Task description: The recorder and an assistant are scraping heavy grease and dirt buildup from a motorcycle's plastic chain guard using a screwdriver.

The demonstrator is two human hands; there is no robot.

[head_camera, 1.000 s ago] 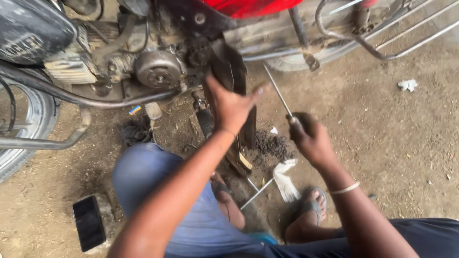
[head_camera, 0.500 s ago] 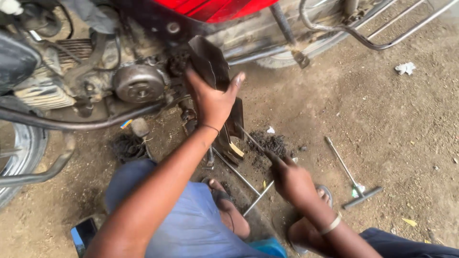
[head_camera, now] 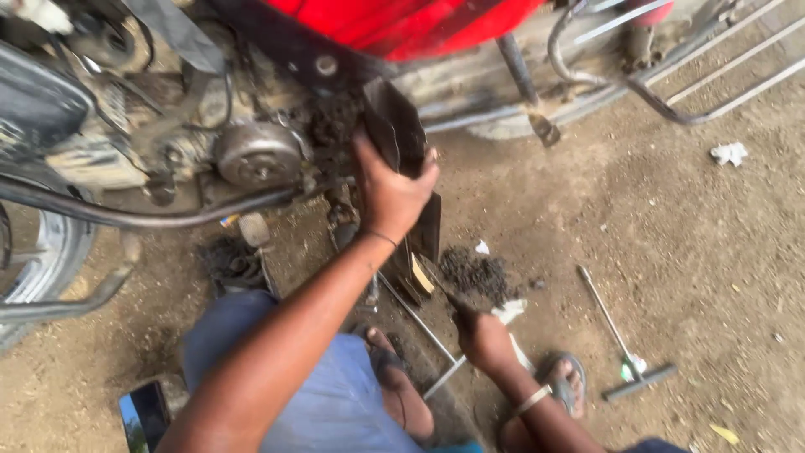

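My left hand [head_camera: 392, 189] grips a black, dirty chain cover [head_camera: 394, 126] held up against the side of a red motorcycle [head_camera: 402, 25], just right of its round engine cover [head_camera: 256, 153]. My right hand [head_camera: 482, 335] is low near the dirt ground, closed around a thin dark tool [head_camera: 443, 294] that points up-left toward a pile of black grime [head_camera: 478, 273]. A T-handle wrench [head_camera: 622, 340] lies on the ground to the right of that hand, apart from it.
Two thin metal rods [head_camera: 419, 323] lie between my feet in sandals [head_camera: 562, 382]. A white rag [head_camera: 511, 312] lies by my right hand. A phone [head_camera: 142, 415] lies at lower left. The front tyre [head_camera: 38, 260] is left, a metal rack [head_camera: 704, 75] upper right.
My right hand has put the T-handle wrench down on the ground and dropped to the thin tool near the grime. My left hand has stayed on the black cover.
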